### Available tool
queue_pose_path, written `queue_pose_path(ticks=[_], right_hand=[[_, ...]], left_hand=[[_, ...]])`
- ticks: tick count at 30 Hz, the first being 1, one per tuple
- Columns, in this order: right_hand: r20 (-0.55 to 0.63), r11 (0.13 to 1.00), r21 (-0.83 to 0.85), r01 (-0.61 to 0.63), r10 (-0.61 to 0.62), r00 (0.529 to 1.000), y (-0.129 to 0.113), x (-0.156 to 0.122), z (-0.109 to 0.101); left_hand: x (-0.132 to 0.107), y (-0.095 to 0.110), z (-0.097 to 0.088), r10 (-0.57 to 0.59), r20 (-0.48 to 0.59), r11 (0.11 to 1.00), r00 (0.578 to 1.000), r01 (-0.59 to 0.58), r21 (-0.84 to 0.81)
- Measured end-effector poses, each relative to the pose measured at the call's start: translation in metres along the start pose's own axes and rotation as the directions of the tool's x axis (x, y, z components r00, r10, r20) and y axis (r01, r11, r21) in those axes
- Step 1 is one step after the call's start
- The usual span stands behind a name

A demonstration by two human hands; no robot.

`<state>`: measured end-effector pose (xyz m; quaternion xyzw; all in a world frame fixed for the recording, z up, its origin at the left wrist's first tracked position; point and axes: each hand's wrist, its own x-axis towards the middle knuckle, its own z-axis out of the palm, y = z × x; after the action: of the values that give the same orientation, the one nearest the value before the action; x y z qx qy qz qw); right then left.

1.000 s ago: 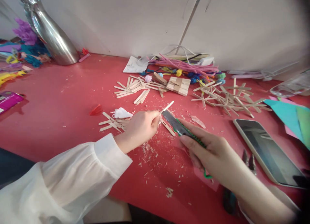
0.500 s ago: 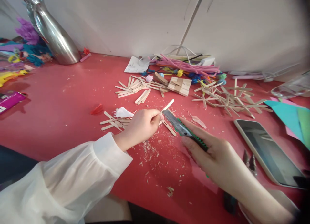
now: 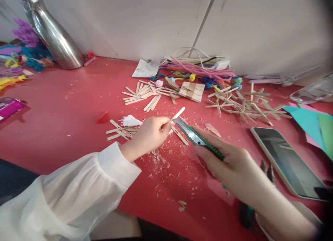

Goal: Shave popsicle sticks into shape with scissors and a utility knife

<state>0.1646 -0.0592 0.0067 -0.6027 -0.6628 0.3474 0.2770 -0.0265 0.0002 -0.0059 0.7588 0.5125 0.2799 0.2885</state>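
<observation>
Pinched in my left hand (image 3: 152,134) is a wooden craft stick (image 3: 178,114), its rounded end pointing away to the upper right. My right hand (image 3: 223,161) grips a green utility knife (image 3: 199,140) with its blade out. The blade tip lies at the stick, close to my left fingertips; whether it is cutting in cannot be made out. Below the hands, wood shavings (image 3: 161,161) are scattered over the red table (image 3: 78,102). One slotted stick (image 3: 180,135) lies under the blade. More sticks (image 3: 121,130) lie left of my left hand, beside a white crumpled piece (image 3: 130,121).
Loose craft sticks (image 3: 142,93), a bundled stack (image 3: 191,91) and joined sticks (image 3: 249,104) lie further back, before pink pipe cleaners (image 3: 200,68). A phone (image 3: 286,161) and pliers (image 3: 267,171) are at right. A metal jug (image 3: 56,36) stands at back left.
The view has shifted slightly. Both hands keep their hold on the stick and the utility knife, and the blade stays against or close to the stick with hardly any movement.
</observation>
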Motion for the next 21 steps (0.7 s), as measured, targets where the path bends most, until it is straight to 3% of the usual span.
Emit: queue_pose_path(ticks=[2,4,6,10,14,21], right_hand=[[0.054,0.984,0.151,-0.097,0.089,0.995,-0.001,0.0022,-0.004],[-0.01,0.975,0.188,-0.114,0.118,0.993,-0.0017,0.0032,-0.0063],[-0.071,0.982,0.165,-0.087,0.1,0.992,-0.0018,0.0032,-0.0065],[-0.03,0.99,0.132,-0.048,0.053,0.998,0.0015,0.0035,-0.0044],[-0.084,1.0,0.016,-0.001,0.003,0.996,0.0062,0.0034,-0.0031],[-0.109,0.995,-0.094,0.041,-0.052,0.993,0.0036,0.0009,-0.0016]], left_hand=[[0.0014,-0.0021,-0.0017,-0.001,-0.039,0.999,0.999,0.002,0.041],[0.0027,-0.0037,-0.0037,-0.016,-0.037,0.999,0.999,0.018,0.037],[0.0033,-0.0042,-0.005,-0.02,0.006,1.0,1.0,0.021,-0.018],[0.0023,-0.002,-0.0061,-0.021,0.067,0.993,0.998,0.029,-0.116],[0.0013,-0.0008,-0.0063,-0.039,0.071,0.989,0.997,0.048,-0.137],[0.0004,-0.0003,-0.0062,0.017,0.025,0.998,1.0,-0.016,-0.062]])
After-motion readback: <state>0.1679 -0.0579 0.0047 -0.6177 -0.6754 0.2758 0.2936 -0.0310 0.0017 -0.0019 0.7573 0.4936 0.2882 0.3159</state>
